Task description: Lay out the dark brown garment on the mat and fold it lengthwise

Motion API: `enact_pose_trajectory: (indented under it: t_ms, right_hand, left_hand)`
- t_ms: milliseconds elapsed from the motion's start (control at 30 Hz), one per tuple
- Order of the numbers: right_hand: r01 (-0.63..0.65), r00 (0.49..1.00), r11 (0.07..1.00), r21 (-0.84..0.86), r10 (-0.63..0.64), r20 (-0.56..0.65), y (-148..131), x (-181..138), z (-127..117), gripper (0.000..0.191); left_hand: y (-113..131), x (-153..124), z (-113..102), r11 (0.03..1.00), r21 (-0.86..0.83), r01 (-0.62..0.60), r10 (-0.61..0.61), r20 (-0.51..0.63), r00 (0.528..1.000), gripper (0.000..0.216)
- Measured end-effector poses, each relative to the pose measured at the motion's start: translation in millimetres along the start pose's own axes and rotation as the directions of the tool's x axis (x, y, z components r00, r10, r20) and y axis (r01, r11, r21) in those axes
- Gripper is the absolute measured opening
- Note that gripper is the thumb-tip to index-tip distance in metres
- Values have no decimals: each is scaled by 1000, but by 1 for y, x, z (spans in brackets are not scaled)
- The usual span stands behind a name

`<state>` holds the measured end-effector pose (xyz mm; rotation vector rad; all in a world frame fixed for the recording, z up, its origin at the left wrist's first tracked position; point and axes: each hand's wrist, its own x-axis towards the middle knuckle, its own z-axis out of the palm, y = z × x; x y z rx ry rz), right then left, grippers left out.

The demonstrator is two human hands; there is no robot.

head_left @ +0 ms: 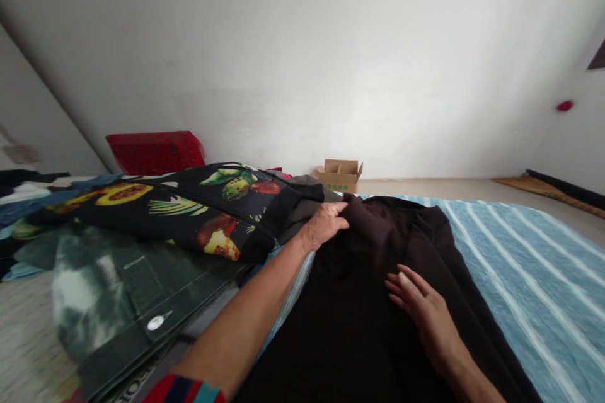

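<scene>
A dark garment (pixel 350 321), black to deep brown, lies spread over the bed in front of me; its exact kind I cannot make out. At its far left edge my left hand (pixel 324 227) pinches the cloth between thumb and fingers. Lower and to the right, my right hand (pixel 420 308) is over the garment with its fingers stretched out, gripping nothing. Just left of my left hand lies a black garment with a fruit print (pixel 189 208). Nearer to me, below it, is a dark green garment (pixel 151 302) with a white button.
A blue and white striped sheet (pixel 529 264) covers the bed. More clothes (pixel 28 198) are heaped at the far left. Beyond the bed, an open cardboard box (pixel 341 175) and a red case-like object (pixel 155 152) stand by the white wall. A brown mat (pixel 553 192) lies far right.
</scene>
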<state>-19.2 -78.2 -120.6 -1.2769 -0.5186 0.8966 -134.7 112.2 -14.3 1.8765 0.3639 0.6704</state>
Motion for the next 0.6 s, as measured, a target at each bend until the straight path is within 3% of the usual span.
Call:
enact_pose_trajectory:
  t_ms: [67, 167, 267, 367, 400, 467, 533, 600]
  right_hand:
    - [-90, 996, 969, 232, 89, 13, -5, 6, -3, 79]
    - [-148, 989, 940, 307, 142, 40, -8, 14, -3, 88]
    - [-187, 982, 960, 208, 184, 34, -11, 21, 1, 90]
    - [-198, 980, 979, 38, 198, 18, -15, 28, 6, 58]
    - [-195, 981, 981, -4, 195, 15, -17, 31, 8, 43]
    - [-183, 983, 982, -47, 184, 15, -22, 38, 12, 26]
    - [-168, 986, 984, -62, 169, 6, -29, 46, 16, 23]
    - [-148, 989, 988, -48, 148, -8, -37, 54, 19, 22]
  left_hand:
    - [1, -20, 21, 980, 188, -62, 29, 174, 984, 36]
    - [-1, -50, 44, 858, 500, -119, -12, 250, 968, 42]
    - [-2, -82, 44, 718, 690, -86, -62, 187, 980, 46]
    - [0, -120, 25, 578, 804, 140, -201, -26, 979, 48]
    - [1, -134, 17, 501, 828, 253, -278, -123, 953, 45]
    - [3, -164, 2, 336, 832, 442, -435, -279, 856, 36]
    - [6, -196, -9, 255, 809, 529, -540, -335, 772, 34]
    - [9, -229, -18, 246, 784, 570, -622, -324, 713, 34]
